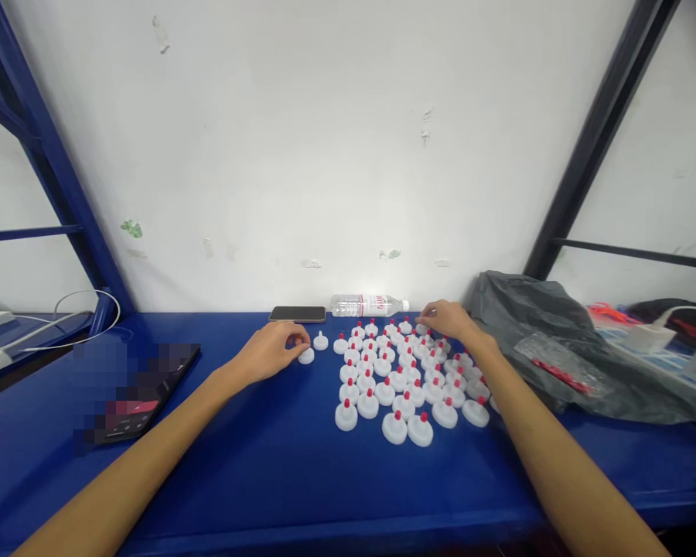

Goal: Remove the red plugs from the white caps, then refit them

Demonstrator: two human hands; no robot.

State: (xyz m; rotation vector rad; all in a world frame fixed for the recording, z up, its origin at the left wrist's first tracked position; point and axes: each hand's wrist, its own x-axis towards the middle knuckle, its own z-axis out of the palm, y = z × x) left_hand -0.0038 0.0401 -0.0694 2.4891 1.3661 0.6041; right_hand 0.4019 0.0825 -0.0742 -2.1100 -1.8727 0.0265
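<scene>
Several round white caps with red tips point(346, 415) stand in a loose cluster on the blue table point(255, 472). Left of them is a white cap without a red tip point(320, 341). My left hand point(275, 350) pinches the top of another white cap point(306, 356), which rests on the table. At the back right of the cluster, my right hand point(445, 318) has its fingers closed at a white cap point(421, 329); its fingertips hide the top of that cap. My right forearm passes over the right edge of the cluster and hides part of it.
A clear plastic bottle point(368, 305) lies along the wall, beside a dark phone point(298, 314). Another phone point(151, 391), partly blurred, lies at left. At right are a grey plastic bag point(516, 309), a clear packet with red pieces point(560, 371) and white chargers point(649, 337).
</scene>
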